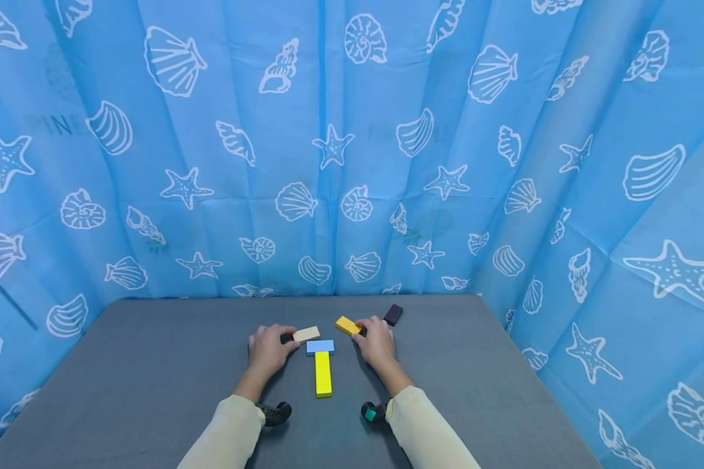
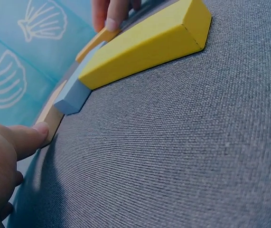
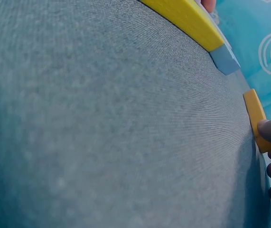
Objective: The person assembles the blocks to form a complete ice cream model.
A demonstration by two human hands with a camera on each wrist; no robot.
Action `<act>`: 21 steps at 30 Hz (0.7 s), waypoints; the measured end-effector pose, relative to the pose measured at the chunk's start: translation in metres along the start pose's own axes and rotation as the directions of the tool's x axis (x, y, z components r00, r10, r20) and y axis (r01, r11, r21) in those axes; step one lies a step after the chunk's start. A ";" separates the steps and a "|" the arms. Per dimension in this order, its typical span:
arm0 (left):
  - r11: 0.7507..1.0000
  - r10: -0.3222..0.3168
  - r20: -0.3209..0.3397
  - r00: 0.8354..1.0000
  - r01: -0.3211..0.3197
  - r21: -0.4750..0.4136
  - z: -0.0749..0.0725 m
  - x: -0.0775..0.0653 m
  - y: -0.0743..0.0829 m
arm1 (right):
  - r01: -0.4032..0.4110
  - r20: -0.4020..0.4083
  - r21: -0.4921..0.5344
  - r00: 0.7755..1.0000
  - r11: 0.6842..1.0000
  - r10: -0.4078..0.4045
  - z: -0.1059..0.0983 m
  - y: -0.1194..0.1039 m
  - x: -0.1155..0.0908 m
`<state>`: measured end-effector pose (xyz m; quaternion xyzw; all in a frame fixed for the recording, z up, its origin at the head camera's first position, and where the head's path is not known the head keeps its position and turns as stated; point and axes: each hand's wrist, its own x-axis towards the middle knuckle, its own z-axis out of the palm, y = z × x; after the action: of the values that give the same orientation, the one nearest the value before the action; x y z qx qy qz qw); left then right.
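Observation:
My left hand (image 1: 268,352) pinches the outer end of a beige wooden block (image 1: 306,334), which lies flat on the grey cloth. Just in front of that block is a light blue block (image 1: 320,347), set crosswise. A long yellow block (image 1: 323,374) runs from the blue one toward me, the two meeting in a T shape. To the right, my right hand (image 1: 378,342) pinches the near end of an orange-yellow block (image 1: 347,326), angled on the table. In the right wrist view, the thumb presses on the face of this orange-yellow block (image 3: 254,111).
A dark block (image 1: 394,314) lies just beyond the right hand. The grey cloth-covered table (image 1: 469,391) ends at a blue shell-patterned curtain (image 1: 328,163) behind and to the sides. Each wrist wears a black camera mount (image 1: 276,413).

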<state>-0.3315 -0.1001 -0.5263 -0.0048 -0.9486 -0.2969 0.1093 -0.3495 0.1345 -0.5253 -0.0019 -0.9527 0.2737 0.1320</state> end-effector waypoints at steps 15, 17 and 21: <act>1.000 0.001 -0.006 1.000 -0.001 -0.003 0.000 0.000 0.004 | 0.037 0.011 -0.007 0.999 0.999 -0.037 0.001 -0.008 0.003; 1.000 0.006 -0.004 1.000 -0.006 0.001 0.001 0.000 0.004 | 0.036 0.013 -0.006 0.999 0.999 -0.035 0.002 -0.009 0.003; 1.000 0.001 0.000 1.000 -0.001 0.004 0.002 0.001 0.005 | 0.027 0.016 -0.001 1.000 1.000 -0.027 0.002 -0.010 0.003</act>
<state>-0.3323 -0.0952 -0.5250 -0.0048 -0.9492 -0.2949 0.1096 -0.3523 0.1251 -0.5211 0.0129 -0.9539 0.2713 0.1279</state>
